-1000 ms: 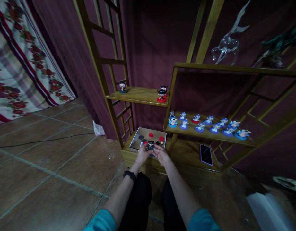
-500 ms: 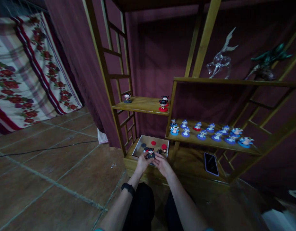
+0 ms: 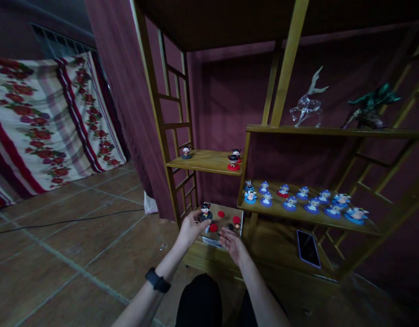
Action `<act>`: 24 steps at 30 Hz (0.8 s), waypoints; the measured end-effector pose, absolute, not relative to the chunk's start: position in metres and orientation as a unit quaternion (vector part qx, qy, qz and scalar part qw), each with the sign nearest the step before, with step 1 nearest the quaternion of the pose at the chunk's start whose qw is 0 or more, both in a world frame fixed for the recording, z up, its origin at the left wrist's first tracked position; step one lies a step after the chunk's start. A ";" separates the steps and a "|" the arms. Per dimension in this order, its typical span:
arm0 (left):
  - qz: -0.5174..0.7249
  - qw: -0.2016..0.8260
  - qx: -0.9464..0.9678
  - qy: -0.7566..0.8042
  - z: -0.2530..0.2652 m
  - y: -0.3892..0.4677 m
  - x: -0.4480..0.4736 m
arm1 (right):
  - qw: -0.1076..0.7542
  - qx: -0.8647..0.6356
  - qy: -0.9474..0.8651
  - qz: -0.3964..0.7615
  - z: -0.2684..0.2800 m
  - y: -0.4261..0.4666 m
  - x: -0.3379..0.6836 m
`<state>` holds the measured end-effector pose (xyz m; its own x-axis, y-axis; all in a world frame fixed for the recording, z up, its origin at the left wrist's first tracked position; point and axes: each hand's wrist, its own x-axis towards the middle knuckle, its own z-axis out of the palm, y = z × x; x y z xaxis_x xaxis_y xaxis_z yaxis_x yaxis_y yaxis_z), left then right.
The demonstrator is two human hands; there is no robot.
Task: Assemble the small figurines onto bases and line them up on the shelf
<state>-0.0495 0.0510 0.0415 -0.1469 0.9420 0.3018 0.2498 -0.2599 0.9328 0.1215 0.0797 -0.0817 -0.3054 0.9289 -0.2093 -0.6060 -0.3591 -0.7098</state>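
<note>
- Clamping the black-haired figurine (image 3: 205,212) in the left grip (image 3: 192,227), over the left side of the box (image 3: 229,213) (red discs (image 3: 221,214) inside).
- Holding the right grip (image 3: 232,243) spread apart, by the box's near edge.

The person is wearing a wide black band (image 3: 157,280) around the left wrist, its dark surface looking plain and solid, with one end of it appearing thicker than the rest; the dim light is hiding any finer marking on it. The left forearm (image 3: 139,305) and the right forearm (image 3: 260,290) are showing bare along their whole visible length, and the left hand (image 3: 192,229) and right hand (image 3: 233,244) are going ungloved, with slim fingers. Below, black trousers (image 3: 199,302) are covering the legs, forming a smooth, rounded dome over the left knee, while the cloth on the right leg is blending into shadow.
</note>
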 end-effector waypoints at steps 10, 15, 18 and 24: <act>0.551 0.226 0.621 0.510 0.187 0.052 -0.091 | 0.513 -0.321 -0.238 0.760 -0.088 0.084 0.121; 0.579 0.163 0.595 0.532 0.223 0.088 -0.112 | 0.520 -0.316 -0.234 0.758 -0.092 0.086 0.122; 0.569 0.123 0.580 0.570 0.231 0.116 -0.123 | 0.524 -0.310 -0.239 0.756 -0.092 0.085 0.123; 0.510 0.058 0.561 0.649 0.230 0.151 -0.131 | 0.525 -0.313 -0.238 0.755 -0.091 0.084 0.126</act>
<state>-0.1309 0.1513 0.2303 -0.3638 0.7880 0.4966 0.6690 -0.1500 0.7280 0.1255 0.0845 -0.0911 -0.2526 0.9416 -0.2226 -0.6436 -0.3353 -0.6880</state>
